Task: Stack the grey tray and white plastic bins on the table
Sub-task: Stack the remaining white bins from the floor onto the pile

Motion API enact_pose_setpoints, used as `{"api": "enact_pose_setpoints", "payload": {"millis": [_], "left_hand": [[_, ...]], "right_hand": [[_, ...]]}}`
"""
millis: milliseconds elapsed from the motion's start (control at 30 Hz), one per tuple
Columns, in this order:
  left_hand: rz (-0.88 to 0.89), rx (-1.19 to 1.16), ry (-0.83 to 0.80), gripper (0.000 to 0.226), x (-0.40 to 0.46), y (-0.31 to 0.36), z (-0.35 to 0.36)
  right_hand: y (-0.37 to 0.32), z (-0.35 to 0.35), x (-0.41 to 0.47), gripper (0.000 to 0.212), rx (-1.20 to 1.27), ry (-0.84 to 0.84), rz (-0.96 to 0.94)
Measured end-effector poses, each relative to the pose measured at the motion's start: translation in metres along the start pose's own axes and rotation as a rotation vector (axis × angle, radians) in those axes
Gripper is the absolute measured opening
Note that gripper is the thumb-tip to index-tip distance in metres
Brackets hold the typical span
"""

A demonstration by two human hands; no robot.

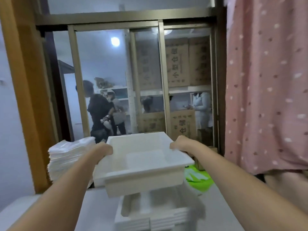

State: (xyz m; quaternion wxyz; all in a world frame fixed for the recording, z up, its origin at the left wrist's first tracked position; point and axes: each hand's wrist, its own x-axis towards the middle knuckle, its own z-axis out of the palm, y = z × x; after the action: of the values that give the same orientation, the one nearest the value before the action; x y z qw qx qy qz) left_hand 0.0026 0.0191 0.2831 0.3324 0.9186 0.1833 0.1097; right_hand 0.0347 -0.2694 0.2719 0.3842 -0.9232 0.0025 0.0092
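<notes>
Hands are gripping a white plastic bin [143,157] at centre frame, lifted clear of the table [93,212]. The left hand [104,150] is closing over the bin's left rim and the right hand [180,144] over its right rim; the fingers on both sides are curling around the lip and clamped on it, though the fingertips themselves are hidden behind the rim. Below it, at lower centre, a stack of white bins [153,214] is sitting on the table, blurred, directly under the held one. No grey tray is showing clearly.

Judging by the thin walls and the empty inside, the bin is probably light and fairly stiff, with smooth, somewhat slippery plastic. The flared rim is looking like the best hold, taken on opposite sides so the bin is staying level and dropping squarely into the one beneath. A pile of clear plastic sheets [70,155] is lying at left, near the bin.
</notes>
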Motion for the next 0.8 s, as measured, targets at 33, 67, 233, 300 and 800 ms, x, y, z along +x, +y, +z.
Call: {"api": "enact_pose_setpoints", "payload": {"millis": [33,67,233,300,800], "left_hand": [[0.008,0.004,-0.036,0.027,0.000,0.008,0.008],[0.016,0.009,-0.063,0.025,0.003,0.017,0.016],[0.028,0.124,-0.133,0.044,0.013,0.049,0.045],[0.007,0.162,-0.148,0.046,0.016,0.054,0.056],[-0.346,-0.702,-0.266,0.065,-0.010,0.042,0.058]], "right_hand": [[0.008,-0.004,0.001,0.024,0.019,0.014,0.023],[0.014,-0.009,0.002,0.028,0.035,0.036,0.045],[0.036,-0.024,0.001,0.051,0.080,0.111,0.118],[0.044,-0.028,0.000,0.053,0.084,0.112,0.120],[0.052,-0.017,0.036,0.035,-0.011,0.326,0.223]]}}
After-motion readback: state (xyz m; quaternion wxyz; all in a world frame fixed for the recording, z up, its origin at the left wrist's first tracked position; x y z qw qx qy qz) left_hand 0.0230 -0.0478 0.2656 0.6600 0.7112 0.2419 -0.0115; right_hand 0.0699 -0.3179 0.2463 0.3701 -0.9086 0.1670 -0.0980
